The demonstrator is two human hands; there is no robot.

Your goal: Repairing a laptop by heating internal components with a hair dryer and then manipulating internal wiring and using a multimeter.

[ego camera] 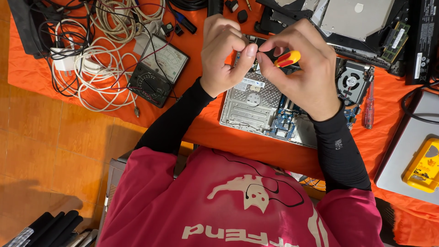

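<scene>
Both my hands are raised together over an opened laptop base (pixel 249 103) with its bare metal frame and blue circuit boards showing. My right hand (pixel 304 73) grips a small screwdriver by its red and yellow handle (pixel 287 58); the shaft is hidden behind my fingers. The curled fingers of my left hand (pixel 224 52) have thumb and forefinger pinched right against my right fingertips. Whether something tiny sits in that pinch cannot be seen. A round cooling fan (pixel 351 82) sits in the base just right of my right hand.
An orange cloth (pixel 201 132) covers the table. An analog multimeter (pixel 157 71) and tangled white and black cables (pixel 103 50) lie left. A red screwdriver (pixel 369 107), a removed optical drive (pixel 356 18), a closed silver laptop (pixel 407 151) and a yellow case (pixel 423 167) lie right.
</scene>
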